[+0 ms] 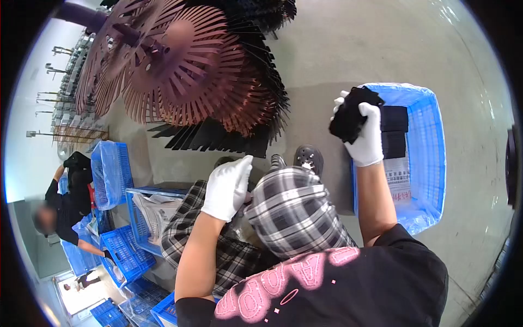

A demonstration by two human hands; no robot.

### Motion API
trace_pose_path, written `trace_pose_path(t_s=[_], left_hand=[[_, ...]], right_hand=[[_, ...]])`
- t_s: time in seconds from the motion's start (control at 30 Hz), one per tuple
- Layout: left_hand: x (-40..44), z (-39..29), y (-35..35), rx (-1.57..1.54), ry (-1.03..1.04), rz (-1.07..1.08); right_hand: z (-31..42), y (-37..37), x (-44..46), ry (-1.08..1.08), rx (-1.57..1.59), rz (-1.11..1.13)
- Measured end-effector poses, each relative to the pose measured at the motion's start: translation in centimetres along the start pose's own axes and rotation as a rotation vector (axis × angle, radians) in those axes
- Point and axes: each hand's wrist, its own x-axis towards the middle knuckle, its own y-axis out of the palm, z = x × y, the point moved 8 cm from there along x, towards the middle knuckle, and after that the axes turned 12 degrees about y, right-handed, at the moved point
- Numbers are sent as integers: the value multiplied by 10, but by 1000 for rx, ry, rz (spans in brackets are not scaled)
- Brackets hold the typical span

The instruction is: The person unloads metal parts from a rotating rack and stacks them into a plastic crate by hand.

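Note:
My right hand (369, 139), in a white glove, is closed around a bundle of black flat pieces (353, 115). It is over the near-left side of a blue crate (441, 158) lined with clear plastic. Inside that crate, black stacks (394, 119) lie beside printed newspaper (399, 177). My left hand (226, 188), also white-gloved, is above my lap close to my plaid-covered knee. Its fingers are stretched out and nothing shows in it. In front of it stands a large round rack (182, 65) of reddish-brown slats, with black strips (218, 139) along its lower edge.
Several blue crates (128, 253) stand to my left, one holding newspaper (155, 212). A person in black (71, 199) reaches into a crate there. Metal racks with hooks (76, 98) stand further back. A grey clog (309, 158) shows on the floor.

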Motion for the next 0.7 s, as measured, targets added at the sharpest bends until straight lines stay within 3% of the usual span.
trace_pose_path(t_s=[0.07, 0.13, 0.2, 0.23, 0.3, 0.37, 0.4, 0.47, 0.7], left_hand=[[-17, 18, 12, -57, -184, 53], [-54, 44, 33, -130, -413, 103], [-71, 79, 90, -23, -548, 534], [-79, 98, 119, -43, -569, 543], [-100, 148, 173, -282, -846, 151], [-106, 177, 214, -335, -991, -222], [-94, 177, 214, -338, -989, -207], [-84, 166, 251, -1449, -1274, -557], [-54, 159, 251, -1777, -1016, -640]], right_hand=[[18, 13, -11, 43, 43, 32], [22, 32, -22, 71, 137, 212], [20, 22, -26, 140, 122, 233], [20, 5, -25, 167, 118, 220], [24, -21, -24, 125, -22, 227], [12, -33, -22, 148, -5, 203], [7, -40, -23, 162, 11, 185], [-2, -54, -25, 188, 49, 148], [-29, -84, -6, 250, 71, 22]])
